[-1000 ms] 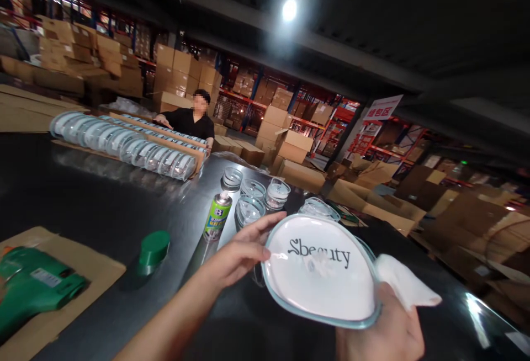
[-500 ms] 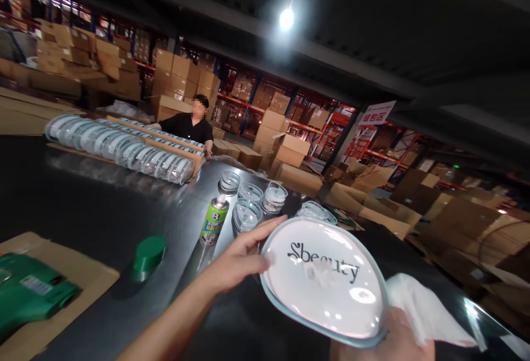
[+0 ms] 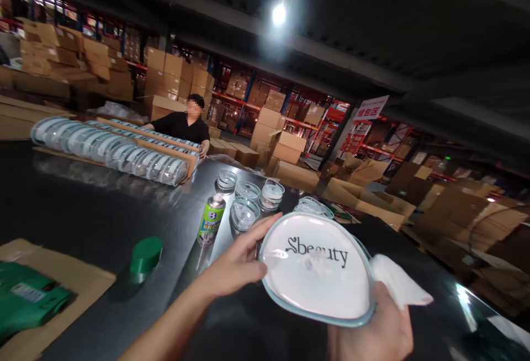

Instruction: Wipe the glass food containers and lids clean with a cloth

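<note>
Sbeauty-marked case (image 3: 317, 295) stretches lengthwise from the left hand (image 3: 234, 270), gripping one end, to the right hand (image 3: 383, 325), clasping the other plus white cloth (image 3: 397, 281).

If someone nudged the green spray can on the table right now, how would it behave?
The spray can looks tall and narrow, so a push near its top would probably tip it. Its round body would likely roll once down. The smooth, shiny table might let it slide under a low, gentle push instead.
</note>
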{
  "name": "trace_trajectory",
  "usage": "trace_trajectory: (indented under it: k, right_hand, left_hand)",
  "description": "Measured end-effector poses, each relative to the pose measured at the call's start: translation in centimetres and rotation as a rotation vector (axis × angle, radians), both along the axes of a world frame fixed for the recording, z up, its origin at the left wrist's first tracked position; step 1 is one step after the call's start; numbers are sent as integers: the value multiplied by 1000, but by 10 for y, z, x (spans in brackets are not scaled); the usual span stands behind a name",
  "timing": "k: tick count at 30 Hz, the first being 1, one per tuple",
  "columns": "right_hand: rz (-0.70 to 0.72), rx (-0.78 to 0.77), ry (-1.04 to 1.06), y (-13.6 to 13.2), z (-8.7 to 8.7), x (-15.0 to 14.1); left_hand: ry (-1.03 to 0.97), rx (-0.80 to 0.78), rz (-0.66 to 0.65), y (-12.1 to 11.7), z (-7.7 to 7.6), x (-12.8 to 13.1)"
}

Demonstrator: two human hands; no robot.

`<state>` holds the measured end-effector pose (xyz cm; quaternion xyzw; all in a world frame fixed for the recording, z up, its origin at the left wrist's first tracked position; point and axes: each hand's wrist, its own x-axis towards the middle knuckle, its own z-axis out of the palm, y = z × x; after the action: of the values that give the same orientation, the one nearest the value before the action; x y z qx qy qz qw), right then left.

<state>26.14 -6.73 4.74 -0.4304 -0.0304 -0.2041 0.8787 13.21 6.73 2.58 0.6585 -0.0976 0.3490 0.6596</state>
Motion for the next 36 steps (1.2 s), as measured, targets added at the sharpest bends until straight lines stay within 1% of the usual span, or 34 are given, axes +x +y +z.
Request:
trace_trajectory:
  k: [3,6,10,13,16,19,23,25,27,29,30,31,33,34,36]
  right_hand:
    - [40,10,125,0,2,4]
    - [80,9,154,2,3,4]
    - [50,-30,100,6,-1,3]
    - [59,10,36,8,-6,2]
    - [58,55,20,8,-10,-1]
    - [63,56,-25,8,-13,-7]
    - [126,45,-61,7,-15,-10]
    - [139,54,-53,5,-13,-8]
    - [93,93,-69,1,-9,-4]
    - [15,141,-110,-5,-7,-1]
    - [-12,130,-135,-9,-7,-1]
    - [-23,77,-162,-12,-10,-1]
    - [-39,-140,-244,-17,-19,-6]
    - [-71,-284,-325,-19,-25,-9]
    - [-202,-550,-581,-19,-36,-15]
  left_hand:
    - [56,-5,29,-3,0,-1]
    - [78,3,53,-5,-2,-1]
    - [77,-43,63,-5,0,-2]
    - [79,-91,65,-5,3,-4]
    - [59,-129,68,-5,4,-5]
    - [90,-190,83,-8,4,-2]
    - [104,-297,214,-15,6,7]
    - [97,-314,240,-15,7,10]
    - [104,-299,259,-12,9,10]
    - [116,-245,329,-6,10,7]
    - [125,-209,370,-3,11,5]
    - [134,-168,406,-1,11,2]
    - [153,-80,464,3,12,-2]
    - [161,-33,488,3,12,-3]
    - [183,63,534,1,13,-5]
